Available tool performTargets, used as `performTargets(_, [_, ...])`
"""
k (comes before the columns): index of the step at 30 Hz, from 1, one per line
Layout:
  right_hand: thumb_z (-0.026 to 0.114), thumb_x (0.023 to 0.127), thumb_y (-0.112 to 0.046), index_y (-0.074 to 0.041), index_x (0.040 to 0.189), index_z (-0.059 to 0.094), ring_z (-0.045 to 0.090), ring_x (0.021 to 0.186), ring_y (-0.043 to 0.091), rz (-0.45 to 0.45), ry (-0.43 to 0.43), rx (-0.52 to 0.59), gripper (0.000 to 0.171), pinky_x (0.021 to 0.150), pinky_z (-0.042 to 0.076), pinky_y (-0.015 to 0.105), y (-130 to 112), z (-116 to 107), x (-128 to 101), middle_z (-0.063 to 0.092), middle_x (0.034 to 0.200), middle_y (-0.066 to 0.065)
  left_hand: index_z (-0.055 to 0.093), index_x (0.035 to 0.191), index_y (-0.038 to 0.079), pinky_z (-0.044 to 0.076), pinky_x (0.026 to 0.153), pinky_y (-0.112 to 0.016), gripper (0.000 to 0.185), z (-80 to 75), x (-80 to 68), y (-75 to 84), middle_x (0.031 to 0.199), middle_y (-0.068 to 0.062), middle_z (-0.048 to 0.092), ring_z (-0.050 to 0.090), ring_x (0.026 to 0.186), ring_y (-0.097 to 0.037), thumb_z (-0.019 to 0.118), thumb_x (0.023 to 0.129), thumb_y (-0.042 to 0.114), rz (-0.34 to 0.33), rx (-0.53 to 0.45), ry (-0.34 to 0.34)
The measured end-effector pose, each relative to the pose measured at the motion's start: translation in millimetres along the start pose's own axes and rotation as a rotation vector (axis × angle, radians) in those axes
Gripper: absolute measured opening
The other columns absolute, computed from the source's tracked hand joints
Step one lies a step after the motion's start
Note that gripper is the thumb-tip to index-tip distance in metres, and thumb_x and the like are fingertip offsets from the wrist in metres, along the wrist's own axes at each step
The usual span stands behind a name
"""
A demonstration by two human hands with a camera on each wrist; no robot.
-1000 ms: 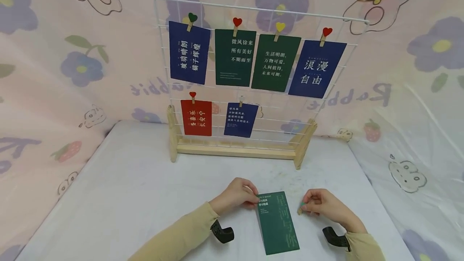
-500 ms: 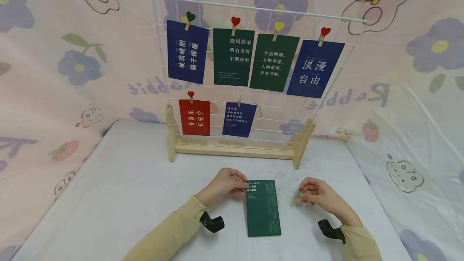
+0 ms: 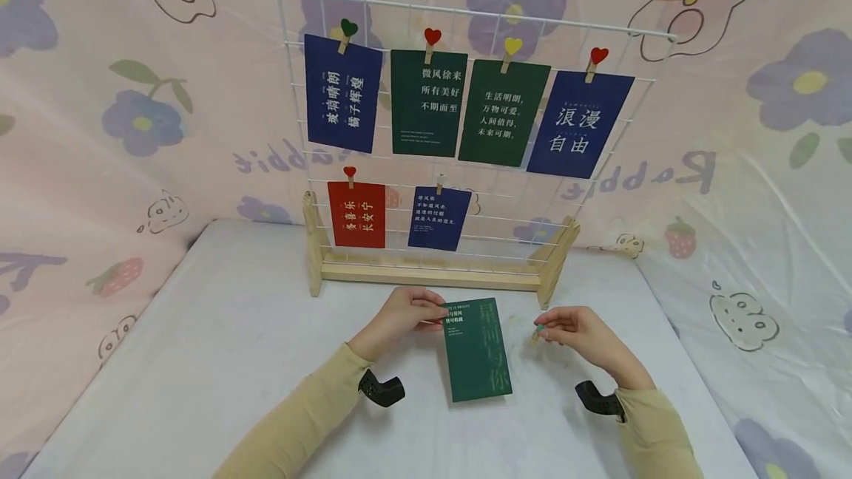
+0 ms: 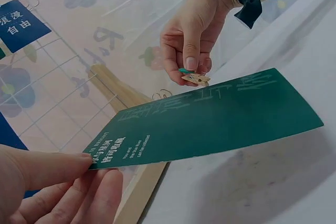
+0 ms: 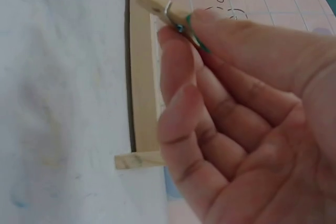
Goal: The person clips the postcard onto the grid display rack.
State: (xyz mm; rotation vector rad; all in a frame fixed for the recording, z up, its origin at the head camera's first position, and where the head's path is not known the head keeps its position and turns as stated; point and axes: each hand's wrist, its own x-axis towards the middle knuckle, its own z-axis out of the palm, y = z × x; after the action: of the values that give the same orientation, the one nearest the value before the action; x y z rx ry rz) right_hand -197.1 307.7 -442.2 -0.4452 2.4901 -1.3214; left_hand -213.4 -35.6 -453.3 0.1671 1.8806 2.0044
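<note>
Holding one green card [image 3: 476, 350] and one clothespin [image 3: 537, 333], six cards [image 3: 419, 135] hang.

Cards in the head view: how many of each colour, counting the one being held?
Blue cards: 3
Green cards: 3, two hung and one pinched by the left hand at
Red cards: 1
Total: 7

wire rack [image 3: 466, 139] blocks ahead, table [image 3: 233, 361] open left
</note>
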Motion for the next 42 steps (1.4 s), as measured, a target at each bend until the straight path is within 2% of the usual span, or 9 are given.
performTargets(7, [0.063,0.093,-0.01,0.01,0.114,0.059,0.065,0.091,0.029,-0.036,0.041,0.014,0.03,0.075,0.055,0.035,-7.7,-1.8,5.1,0.067,0.101,0.016,0.061,0.108,-0.007,0.056,0.078,-0.035,0.025,-5.4,5.6,14.2,0.095,-0.015,0.069,0.069,0.08,-0.02,0.069,0.088,0.005,0.015,-0.028,0.024])
performTargets(14, [0.062,0.094,-0.009,0.006,0.111,0.059,0.066,0.089,0.017,-0.091,0.051,0.041,0.024,0.077,0.055,0.033,-15.9,-2.0,9.5,0.066,0.103,0.017,0.062,0.108,-0.006,0.056,0.077,-0.033,0.022,-14.3,10.1,27.7,0.098,-0.016,0.068,0.069,0.084,-0.022,0.067,0.089,0.003,0.029,-0.062,0.083])
performTargets(24, [0.061,0.094,-0.008,0.008,0.113,0.057,0.066,0.087,0.019,-0.144,0.086,0.076,0.025,0.076,0.054,0.027,-28.3,-2.9,18.2,0.066,0.1,0.019,0.062,0.112,-0.003,0.056,0.08,-0.033,0.026,-18.5,13.6,39.5,0.1,-0.015,0.068,0.067,0.086,-0.021,0.069,0.088,0.007,0.042,-0.06,0.133])
performTargets(30, [0.061,0.095,-0.009,0.007,0.115,0.057,0.067,0.087,0.02,-0.152,0.12,0.09,0.026,0.074,0.055,0.027,-32.1,-4.3,22.6,0.067,0.099,0.018,0.061,0.114,-0.004,0.054,0.084,-0.037,0.028,-20.3,17.1,43.7,0.101,-0.015,0.067,0.067,0.089,-0.025,0.068,0.09,0.009,0.049,-0.048,0.133])
performTargets(34, [0.061,0.094,-0.011,0.005,0.115,0.058,0.066,0.089,0.027,-0.154,0.127,0.112,0.026,0.074,0.055,0.028,-31.5,-3.8,24.8,0.066,0.1,0.019,0.06,0.114,-0.006,0.053,0.086,-0.038,0.026,-17.3,7.5,56.6,0.102,-0.018,0.067,0.066,0.092,-0.028,0.065,0.091,0.006,0.055,-0.033,0.137])
performTargets(36, [0.061,0.095,-0.011,0.005,0.115,0.058,0.066,0.088,0.025,-0.157,0.13,0.118,0.026,0.074,0.055,0.028,-31.2,-3.1,25.8,0.066,0.1,0.02,0.06,0.114,-0.006,0.053,0.087,-0.038,0.025,-14.9,0.7,63.0,0.101,-0.018,0.067,0.065,0.091,-0.028,0.064,0.091,0.005,0.066,-0.027,0.142])
performTargets(38, [0.061,0.095,-0.011,0.005,0.116,0.058,0.066,0.088,0.022,-0.156,0.137,0.122,0.026,0.074,0.055,0.028,-31.3,-2.0,26.7,0.066,0.101,0.02,0.061,0.113,-0.005,0.054,0.086,-0.036,0.025,-14.2,0.7,61.1,0.1,-0.016,0.067,0.065,0.09,-0.026,0.065,0.091,0.006,0.079,-0.026,0.157])
performTargets(42, [0.061,0.095,-0.011,0.004,0.117,0.058,0.066,0.088,0.02,-0.148,0.16,0.134,0.027,0.076,0.055,0.033,-31.4,1.4,29.8,0.067,0.1,0.018,0.064,0.11,-0.001,0.055,0.082,-0.034,0.023,-15.6,13.7,44.8,0.098,-0.013,0.068,0.065,0.086,-0.022,0.068,0.09,0.009,0.093,-0.044,0.166])
